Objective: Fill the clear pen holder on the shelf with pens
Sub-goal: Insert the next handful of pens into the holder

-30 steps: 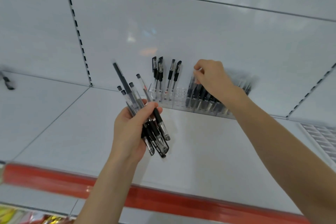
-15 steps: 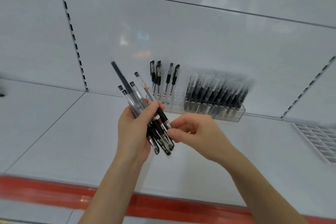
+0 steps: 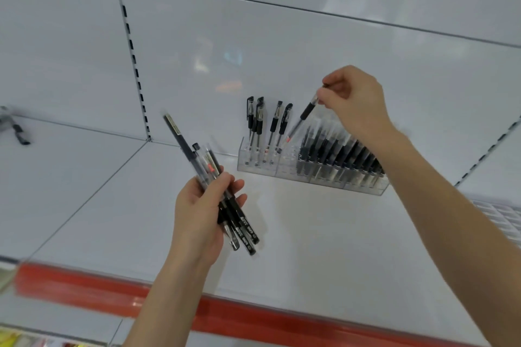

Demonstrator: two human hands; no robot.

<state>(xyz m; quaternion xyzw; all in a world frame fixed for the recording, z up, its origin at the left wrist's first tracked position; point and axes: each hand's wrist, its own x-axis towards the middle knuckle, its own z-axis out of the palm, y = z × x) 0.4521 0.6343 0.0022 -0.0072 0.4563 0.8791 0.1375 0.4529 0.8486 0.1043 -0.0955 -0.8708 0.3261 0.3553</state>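
Clear pen holder [image 3: 282,166] sits at the far edge of the white shelf [image 3: 310,234], against the back panel. Its right part is packed with pens; five capped pens [image 3: 267,121] stand at its left end. Right hand [image 3: 352,101] pinches a single pen [image 3: 303,117] by its top, tilted, tip down over the holder's middle slots. Left hand [image 3: 203,214], nearer and left, grips a bundle of pens [image 3: 222,200], fingers curled round it. Red strip [image 3: 253,315] edges the shelf front.

One pen [image 3: 306,113] in right hand [image 3: 355,101] above clear holder [image 3: 284,170], tip perhaps inside; bundle [image 3: 238,224] in left hand [image 3: 197,214].
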